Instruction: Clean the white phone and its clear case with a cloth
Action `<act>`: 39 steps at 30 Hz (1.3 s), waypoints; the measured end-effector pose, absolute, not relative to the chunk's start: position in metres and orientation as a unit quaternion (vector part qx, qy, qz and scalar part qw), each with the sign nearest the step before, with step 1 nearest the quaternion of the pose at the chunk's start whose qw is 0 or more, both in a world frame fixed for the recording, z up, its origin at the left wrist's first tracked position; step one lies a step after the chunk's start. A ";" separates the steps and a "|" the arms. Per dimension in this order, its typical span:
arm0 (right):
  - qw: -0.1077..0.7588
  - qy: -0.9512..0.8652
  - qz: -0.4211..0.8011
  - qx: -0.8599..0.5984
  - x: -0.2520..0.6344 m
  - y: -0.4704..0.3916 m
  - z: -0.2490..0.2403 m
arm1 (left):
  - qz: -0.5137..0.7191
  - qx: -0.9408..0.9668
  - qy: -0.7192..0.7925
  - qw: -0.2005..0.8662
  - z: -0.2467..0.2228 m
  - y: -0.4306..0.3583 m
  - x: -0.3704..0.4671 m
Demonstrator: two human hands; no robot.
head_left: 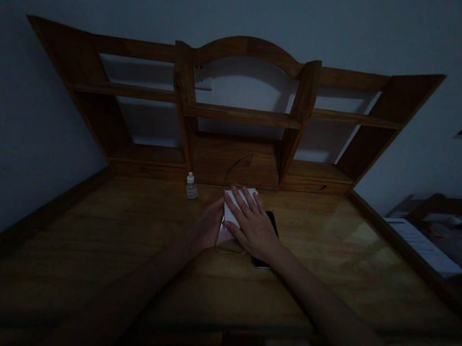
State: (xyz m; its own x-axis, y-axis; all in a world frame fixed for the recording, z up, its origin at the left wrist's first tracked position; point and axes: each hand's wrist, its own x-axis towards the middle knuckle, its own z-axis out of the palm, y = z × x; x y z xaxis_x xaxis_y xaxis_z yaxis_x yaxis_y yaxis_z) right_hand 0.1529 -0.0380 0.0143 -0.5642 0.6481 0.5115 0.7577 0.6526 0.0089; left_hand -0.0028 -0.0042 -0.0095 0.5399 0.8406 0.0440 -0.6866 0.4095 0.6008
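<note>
In the dim light, my left hand (208, 223) grips the left edge of what looks like a clear phone case (228, 245) on the desk. A white tissue or cloth (230, 209) lies over the case's upper part. My right hand (252, 223) rests flat on this white piece, fingers stretched out and a little apart. Under the right wrist a dark phone (262, 264) lies on the wood, partly hidden by hand and forearm. To the left of the hands stands a small clear bottle (191, 186) with a white cap.
A wooden desk (122, 238) carries a shelf unit (238, 115) along its back. Raised side boards edge the desktop. A wall socket (204, 84) shows behind the shelves. Beyond the right edge lies a pale flat item (424, 244) with markings.
</note>
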 end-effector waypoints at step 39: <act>0.222 -0.903 -0.050 -0.364 0.143 -0.040 0.001 | 0.464 0.271 0.178 0.824 0.003 -0.004 0.000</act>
State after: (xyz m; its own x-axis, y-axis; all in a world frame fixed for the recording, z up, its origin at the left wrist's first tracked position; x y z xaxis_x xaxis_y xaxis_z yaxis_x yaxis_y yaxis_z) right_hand 0.1433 -0.0404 0.0008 -0.6366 0.6357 0.4366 0.6797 0.7300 -0.0718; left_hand 0.0001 -0.0039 0.0026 0.5059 0.8616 -0.0421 -0.6686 0.4225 0.6119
